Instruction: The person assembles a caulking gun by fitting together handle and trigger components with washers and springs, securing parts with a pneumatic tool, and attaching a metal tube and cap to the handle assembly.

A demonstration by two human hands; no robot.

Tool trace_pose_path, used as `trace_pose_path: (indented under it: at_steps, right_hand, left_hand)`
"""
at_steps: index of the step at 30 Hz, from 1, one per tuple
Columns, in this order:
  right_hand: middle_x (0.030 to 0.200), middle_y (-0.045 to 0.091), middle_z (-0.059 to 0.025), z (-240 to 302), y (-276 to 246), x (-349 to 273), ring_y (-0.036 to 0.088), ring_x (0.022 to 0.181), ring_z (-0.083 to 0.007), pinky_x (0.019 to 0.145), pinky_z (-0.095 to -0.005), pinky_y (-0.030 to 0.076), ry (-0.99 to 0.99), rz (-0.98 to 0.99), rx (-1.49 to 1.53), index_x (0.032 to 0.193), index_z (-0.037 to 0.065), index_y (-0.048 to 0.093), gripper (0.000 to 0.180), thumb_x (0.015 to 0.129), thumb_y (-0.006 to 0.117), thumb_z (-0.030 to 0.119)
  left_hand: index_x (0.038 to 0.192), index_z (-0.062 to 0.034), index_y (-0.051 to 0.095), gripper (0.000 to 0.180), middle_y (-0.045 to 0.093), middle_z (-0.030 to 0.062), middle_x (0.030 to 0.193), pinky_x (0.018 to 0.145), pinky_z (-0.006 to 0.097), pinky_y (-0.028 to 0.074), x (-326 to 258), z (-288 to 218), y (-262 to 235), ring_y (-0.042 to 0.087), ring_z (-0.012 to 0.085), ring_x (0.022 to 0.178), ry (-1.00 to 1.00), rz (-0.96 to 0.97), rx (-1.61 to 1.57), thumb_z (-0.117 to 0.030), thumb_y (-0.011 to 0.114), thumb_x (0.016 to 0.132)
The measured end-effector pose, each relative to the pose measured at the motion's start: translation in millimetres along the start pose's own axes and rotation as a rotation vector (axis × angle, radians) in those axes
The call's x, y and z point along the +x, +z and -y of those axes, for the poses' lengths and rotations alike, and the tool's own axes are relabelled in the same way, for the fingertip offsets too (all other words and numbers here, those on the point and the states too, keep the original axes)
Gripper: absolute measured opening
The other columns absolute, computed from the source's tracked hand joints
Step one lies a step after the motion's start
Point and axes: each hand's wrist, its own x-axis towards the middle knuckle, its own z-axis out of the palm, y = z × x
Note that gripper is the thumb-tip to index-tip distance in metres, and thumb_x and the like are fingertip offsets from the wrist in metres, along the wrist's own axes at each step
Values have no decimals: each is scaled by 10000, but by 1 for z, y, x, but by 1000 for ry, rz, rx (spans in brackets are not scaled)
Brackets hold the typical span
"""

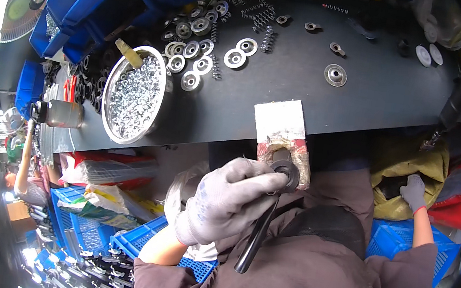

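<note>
My left hand (pixel 222 204), in a grey glove, is closed around the top of a black tube (pixel 255 240) with a wide round flange (pixel 289 177) at its upper end. The tube slants down in front of my body. Just beyond the flange, a white notched block (pixel 281 121) with worn, reddish wrapping juts over the table's edge. Off to the right, my gloved right hand (pixel 414 192) reaches into the mouth of an olive-yellow sack (pixel 399 210), beside something dark inside it. Its fingers do not show clearly enough to tell their grip.
A steel bowl (pixel 158 105) of small metal parts stands on the dark table (pixel 217 110). Metal washers (pixel 235 58) and springs (pixel 267 38) lie behind it. Blue bins (pixel 80 2) line the far left; a jar (pixel 64 114) sits below them. Another person's arm (pixel 25 158) shows far left.
</note>
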Motion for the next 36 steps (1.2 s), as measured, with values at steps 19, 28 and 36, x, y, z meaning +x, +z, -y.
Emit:
trace_pose_path:
  at_steps: [19, 28, 36]
  right_hand:
    - [1088, 533, -159, 315, -253, -16, 536, 1000, -332, 874, -392, 428, -760, -744, 556, 1130, 22, 629, 368, 763, 653, 11]
    - [1099, 563, -142, 338, -253, 9, 532, 1040, -326, 903, -428, 424, -773, -811, 458, 1107, 38, 625, 363, 756, 674, 119]
    - [1109, 590, -138, 343, -255, 11, 570, 1016, -344, 867, -438, 466, -761, -915, 477, 1110, 91, 637, 395, 727, 711, 148]
  left_hand:
    - [986, -19, 609, 234, 599, 164, 1091, 887, 406, 469, -54, 41, -9, 580, 316, 1001, 50, -583, 77, -38, 655, 757]
    - [1111, -92, 666, 338, 584, 172, 1126, 931, 415, 434, -109, 204, -178, 509, 346, 1114, -531, -1087, 877, -226, 690, 802]
    - [924, -20, 678, 272, 653, 103, 988, 774, 342, 501, -121, 231, -188, 626, 220, 842, -651, -1216, 449, -262, 745, 819]
